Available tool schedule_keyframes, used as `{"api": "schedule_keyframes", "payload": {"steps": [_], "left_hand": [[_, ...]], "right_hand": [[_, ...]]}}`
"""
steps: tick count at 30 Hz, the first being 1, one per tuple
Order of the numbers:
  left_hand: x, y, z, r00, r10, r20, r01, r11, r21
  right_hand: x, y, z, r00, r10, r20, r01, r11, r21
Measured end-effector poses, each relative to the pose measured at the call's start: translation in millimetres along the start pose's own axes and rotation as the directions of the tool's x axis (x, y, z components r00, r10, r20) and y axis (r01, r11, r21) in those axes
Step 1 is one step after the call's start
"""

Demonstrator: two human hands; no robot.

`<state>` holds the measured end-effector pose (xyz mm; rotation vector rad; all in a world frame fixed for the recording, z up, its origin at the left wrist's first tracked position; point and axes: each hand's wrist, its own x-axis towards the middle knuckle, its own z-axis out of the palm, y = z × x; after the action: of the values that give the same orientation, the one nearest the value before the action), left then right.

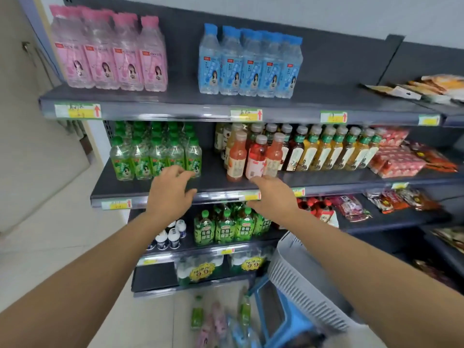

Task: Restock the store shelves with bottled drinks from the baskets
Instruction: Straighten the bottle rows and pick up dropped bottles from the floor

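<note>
Head view: drinks stand in brand rows, labels outward, fronting the middle shelf [213, 178]. The left hand [170, 192], fingers loosely spread and empty, hovers at the green bottles [155, 156]; contact is uncertain. The right hand [275, 197], fingers extended and empty, has its tips at the red juice bottle [256, 156]. Unshelved bottles [218, 322] lie below both hands, beside the grey basket [301, 280].

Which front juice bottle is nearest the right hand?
The middle bottle, with the pale pink label; the right hand is at its base, orange bottles either side.
</note>
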<state>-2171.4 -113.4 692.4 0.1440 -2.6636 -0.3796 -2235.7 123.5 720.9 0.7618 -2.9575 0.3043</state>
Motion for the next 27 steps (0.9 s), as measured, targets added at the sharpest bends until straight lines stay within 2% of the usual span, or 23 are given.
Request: {"api": "schedule_keyframes", "payload": {"steps": [13, 17, 27], "left_hand": [[-135, -2, 91, 0.957, 0.079, 0.278, -0.055, 0.994, -0.092], [-172, -7, 127, 0.929, 0.025, 0.37, 0.015, 0.994, -0.105], [-275, -26, 250, 0.817, -0.149, 0.557, 0.174, 0.985, 0.009]], "right_hand": [[-114, 12, 107, 0.958, 0.192, 0.214, -0.197, 0.98, -0.001], [-133, 17, 155, 0.933, 0.233, 0.274, -0.25, 0.968, 0.029], [-173, 48, 310, 0.856, 0.234, 0.462, -0.278, 0.96, 0.029]]}}
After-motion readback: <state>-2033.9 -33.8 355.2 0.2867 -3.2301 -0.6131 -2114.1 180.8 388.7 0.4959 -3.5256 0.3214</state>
